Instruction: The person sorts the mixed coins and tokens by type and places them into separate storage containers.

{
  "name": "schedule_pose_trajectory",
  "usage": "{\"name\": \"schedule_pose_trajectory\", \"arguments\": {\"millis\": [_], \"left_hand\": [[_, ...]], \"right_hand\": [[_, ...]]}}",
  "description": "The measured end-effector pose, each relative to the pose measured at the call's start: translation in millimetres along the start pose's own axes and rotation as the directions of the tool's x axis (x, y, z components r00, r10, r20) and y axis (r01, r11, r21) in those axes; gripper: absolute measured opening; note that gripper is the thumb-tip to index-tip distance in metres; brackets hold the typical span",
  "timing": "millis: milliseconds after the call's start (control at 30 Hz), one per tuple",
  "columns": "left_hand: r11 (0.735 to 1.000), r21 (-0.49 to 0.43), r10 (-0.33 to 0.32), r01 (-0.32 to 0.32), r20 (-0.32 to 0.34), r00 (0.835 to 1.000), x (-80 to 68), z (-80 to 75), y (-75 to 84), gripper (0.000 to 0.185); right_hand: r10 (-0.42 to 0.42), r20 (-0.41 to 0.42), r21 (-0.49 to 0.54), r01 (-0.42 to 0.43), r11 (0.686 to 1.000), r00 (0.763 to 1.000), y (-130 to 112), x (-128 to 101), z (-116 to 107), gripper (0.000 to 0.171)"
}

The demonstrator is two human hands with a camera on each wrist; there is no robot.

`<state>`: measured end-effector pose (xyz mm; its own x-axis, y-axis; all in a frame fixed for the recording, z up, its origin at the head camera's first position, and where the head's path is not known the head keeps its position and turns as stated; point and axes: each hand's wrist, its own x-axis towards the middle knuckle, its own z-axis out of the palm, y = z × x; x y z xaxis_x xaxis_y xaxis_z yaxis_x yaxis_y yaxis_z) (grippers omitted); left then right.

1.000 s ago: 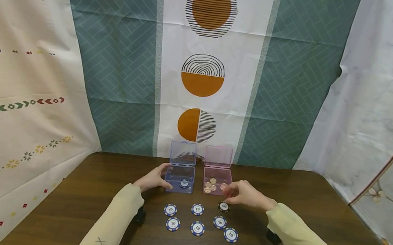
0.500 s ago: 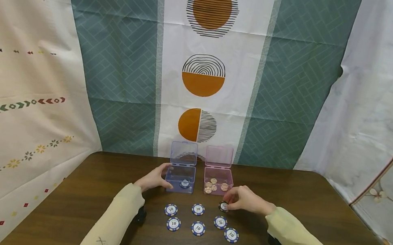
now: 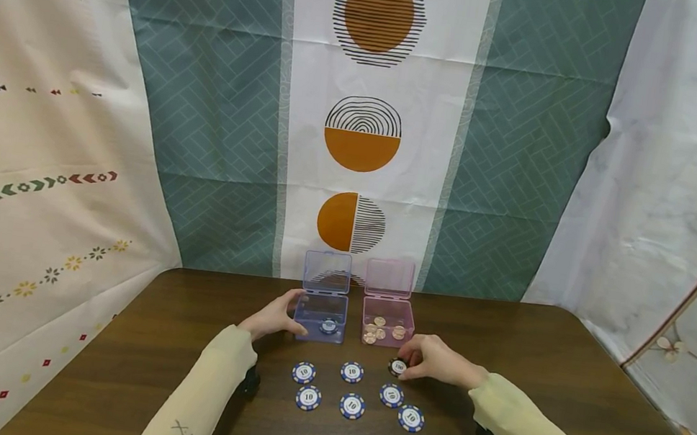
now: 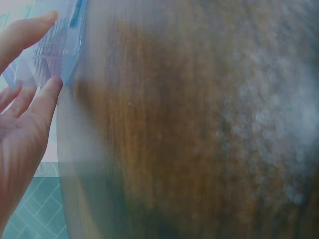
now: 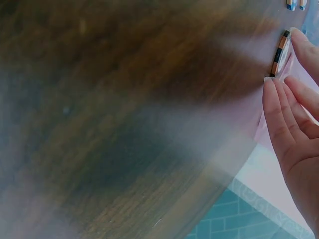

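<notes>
My left hand (image 3: 273,313) grips the left side of a clear blue plastic box (image 3: 319,307), thumb at the front and fingers at the back. Its lid stands up, and one dark poker chip (image 3: 328,326) lies inside. In the left wrist view, thumb and fingers span the blue box's side. Just in front of a pink plastic box (image 3: 387,311), my right hand (image 3: 438,360) pinches a black 100 poker chip (image 3: 397,366) on the table. The right wrist view has the black chip (image 5: 280,54) edge-on between thumb and fingertips.
Several blue-and-white 10 chips (image 3: 352,406) lie loose in front of the boxes. Copper-coloured coins (image 3: 380,321) sit in the pink box, whose lid is also raised. The wooden table (image 3: 195,300) ends at a hanging patterned cloth (image 3: 219,158).
My right hand has come down and slightly toward me from the pink box's front edge to the black chip, now between its fingers. The left hand stays on the blue box.
</notes>
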<state>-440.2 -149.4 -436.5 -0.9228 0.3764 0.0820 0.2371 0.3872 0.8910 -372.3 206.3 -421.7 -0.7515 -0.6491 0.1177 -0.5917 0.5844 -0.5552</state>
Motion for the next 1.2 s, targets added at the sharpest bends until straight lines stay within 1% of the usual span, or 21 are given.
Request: {"name": "schedule_pose_trajectory", "arguments": {"millis": [200, 400, 600, 767, 967, 1200], "left_hand": [[1.0, -0.009, 0.005, -0.005, -0.001, 1.0, -0.7, -0.3, 0.6, 0.085], [1.0, -0.016, 0.015, -0.015, -0.002, 1.0, -1.6, 0.0, 0.5, 0.085], [1.0, -0.006, 0.012, -0.012, -0.002, 1.0, -0.1, 0.5, -2.8, 0.086], [1.0, -0.016, 0.016, -0.016, -0.007, 1.0, 0.8, 0.9, -3.0, 0.086], [1.0, -0.019, 0.024, -0.025, -0.001, 1.0, 1.0, 1.3, -4.3, 0.088], [0.999, -0.02, 0.028, -0.028, -0.01, 1.0, 0.8, 1.2, -4.8, 0.088]], "right_hand": [[-0.053, -0.011, -0.05, 0.053, 0.997, 0.999, -1.6, 0.9, 1.4, 0.029], [-0.07, -0.019, -0.071, 0.068, 0.995, 0.997, -0.1, 1.5, 3.9, 0.029], [-0.057, -0.008, -0.063, 0.057, 0.996, 0.998, 0.6, 2.1, 4.6, 0.024], [-0.045, 0.024, -0.052, 0.046, 0.998, 0.999, -1.8, 1.7, 1.8, 0.022], [-0.066, 0.032, -0.087, 0.068, 0.994, 0.997, -1.6, 4.9, 3.5, 0.02], [-0.042, 0.023, -0.133, 0.045, 0.99, 0.999, 0.3, 5.5, 5.4, 0.023]]}}
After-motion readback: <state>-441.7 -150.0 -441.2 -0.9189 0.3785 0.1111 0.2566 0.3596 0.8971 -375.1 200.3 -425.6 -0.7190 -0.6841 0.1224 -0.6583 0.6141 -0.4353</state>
